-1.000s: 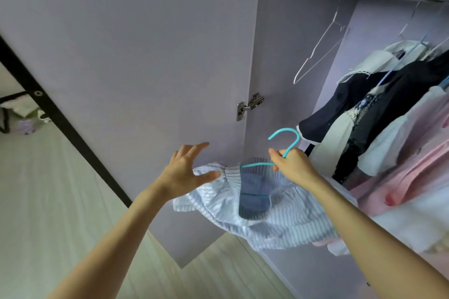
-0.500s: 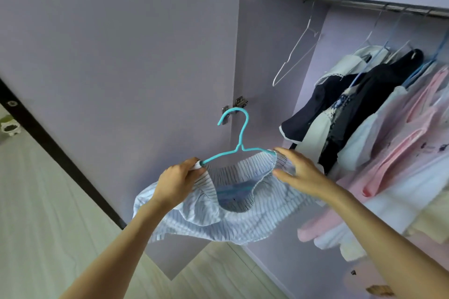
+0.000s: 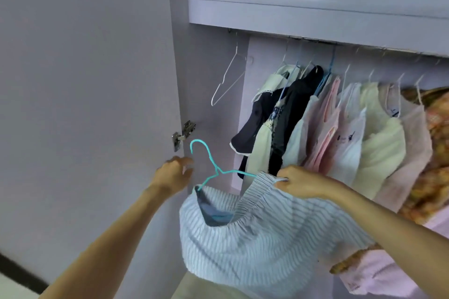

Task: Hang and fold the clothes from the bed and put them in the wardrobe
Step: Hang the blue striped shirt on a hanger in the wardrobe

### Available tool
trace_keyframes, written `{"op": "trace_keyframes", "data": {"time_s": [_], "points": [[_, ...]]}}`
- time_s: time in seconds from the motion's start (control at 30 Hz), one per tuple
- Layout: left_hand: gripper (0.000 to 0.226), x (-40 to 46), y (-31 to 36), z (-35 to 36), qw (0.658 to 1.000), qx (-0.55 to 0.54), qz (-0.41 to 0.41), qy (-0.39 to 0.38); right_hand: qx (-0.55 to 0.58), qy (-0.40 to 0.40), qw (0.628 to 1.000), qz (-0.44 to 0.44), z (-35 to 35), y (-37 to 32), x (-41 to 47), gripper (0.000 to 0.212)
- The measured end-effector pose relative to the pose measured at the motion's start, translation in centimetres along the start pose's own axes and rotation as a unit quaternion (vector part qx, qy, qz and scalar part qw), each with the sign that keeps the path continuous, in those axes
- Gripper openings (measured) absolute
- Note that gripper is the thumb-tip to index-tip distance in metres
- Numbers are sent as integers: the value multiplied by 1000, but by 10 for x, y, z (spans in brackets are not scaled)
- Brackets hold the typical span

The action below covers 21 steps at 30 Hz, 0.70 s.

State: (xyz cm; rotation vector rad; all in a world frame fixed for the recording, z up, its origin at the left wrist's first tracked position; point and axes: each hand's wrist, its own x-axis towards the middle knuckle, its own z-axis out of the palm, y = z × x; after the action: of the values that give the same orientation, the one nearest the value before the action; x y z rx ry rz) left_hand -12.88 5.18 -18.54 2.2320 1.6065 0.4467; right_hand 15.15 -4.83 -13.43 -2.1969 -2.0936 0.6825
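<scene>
A light blue and white striped garment [image 3: 255, 238] with an elastic waistband hangs from a teal wire hanger [image 3: 217, 170] in front of the open wardrobe. My right hand [image 3: 301, 182] pinches the waistband at the hanger's right end and carries the load. My left hand [image 3: 173, 175] is just left of the hanger's neck, below its hook, with fingers loosely curled and nothing in them. The hanger's bottom bar shows inside the garment's opening. The wardrobe rail [image 3: 315, 40] runs above, under a shelf.
An empty white wire hanger [image 3: 227, 80] hangs at the rail's left end. Right of it hang dark [image 3: 298, 104], pink [image 3: 328, 128] and cream [image 3: 379, 141] clothes, packed close. The open wardrobe door [image 3: 85, 80] fills the left, and its hinge [image 3: 183, 132] sits just above my left hand.
My left hand has let go of the waistband's left side and moved up beside the hanger's neck. My right hand now pinches the waistband. The view has tilted up toward the rail.
</scene>
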Motion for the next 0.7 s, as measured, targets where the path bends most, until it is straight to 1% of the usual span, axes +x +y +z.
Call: {"op": "trace_keyframes", "data": {"time_s": [0.1,0.17,0.2,0.27,0.33,0.43,0.5,0.63,0.7], "points": [[35,17,22,-14,999,18,22,37,29,32,997,66,-8,-13,-8,34],[34,22,32,-22,997,21,27,64,87,60,990,92,-8,-24,-9,34],[35,26,37,-28,996,10,37,81,148,80,980,104,-8,-29,-11,33],[36,27,43,-36,994,-16,39,105,290,103,945,111,-3,-42,-7,30],[36,27,48,-45,991,-31,58,120,374,135,911,104,1,-61,-3,26],[36,25,52,-60,986,-43,81,141,404,208,889,66,1,-93,8,25],[37,24,52,-68,984,-43,82,149,427,237,871,52,-2,-111,18,23],[40,25,47,-82,982,-65,68,161,467,296,830,78,-14,-134,36,21],[41,26,46,-85,982,-71,67,161,493,312,807,91,-19,-136,45,27]]}}
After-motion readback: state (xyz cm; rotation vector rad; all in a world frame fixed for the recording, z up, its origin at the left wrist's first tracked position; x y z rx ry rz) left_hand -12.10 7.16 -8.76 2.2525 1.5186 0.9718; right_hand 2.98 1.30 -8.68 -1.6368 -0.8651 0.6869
